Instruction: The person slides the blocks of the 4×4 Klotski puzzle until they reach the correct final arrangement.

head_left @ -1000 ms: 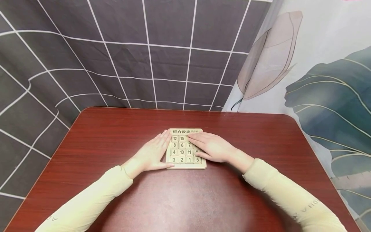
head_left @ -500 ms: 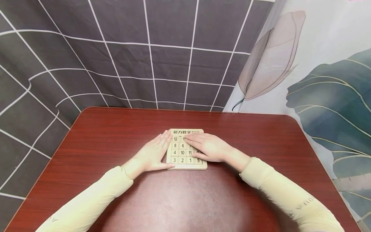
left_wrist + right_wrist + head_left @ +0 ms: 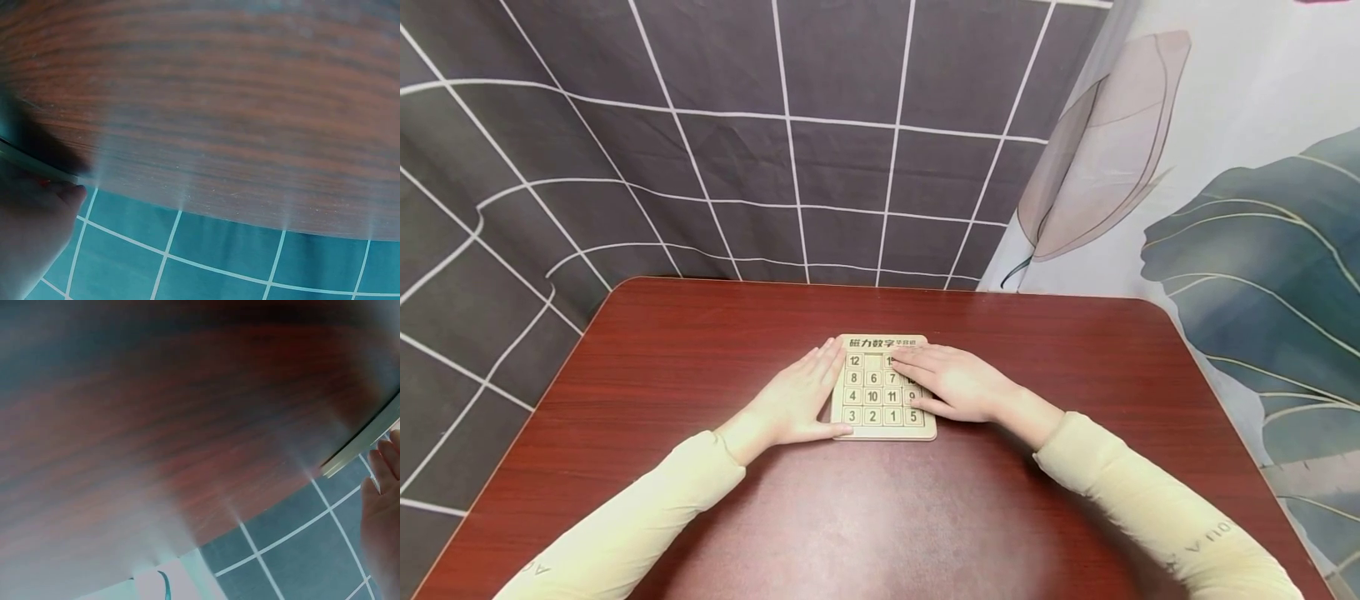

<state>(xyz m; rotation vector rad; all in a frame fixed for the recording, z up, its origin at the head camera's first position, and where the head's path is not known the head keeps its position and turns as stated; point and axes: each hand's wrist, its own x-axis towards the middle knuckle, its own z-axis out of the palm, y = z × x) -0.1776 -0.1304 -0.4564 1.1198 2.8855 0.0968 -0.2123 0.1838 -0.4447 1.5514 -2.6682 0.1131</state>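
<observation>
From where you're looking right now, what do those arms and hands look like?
The left hand and right hand are bare. The left sleeve and right sleeve are pale yellow and lightly creased, each bearing grey lettering I can't fully read.

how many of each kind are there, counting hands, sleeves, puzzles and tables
Left hand and right hand: 2
Left sleeve and right sleeve: 2
Sliding number puzzle: 1
Table: 1
Total: 6
</observation>
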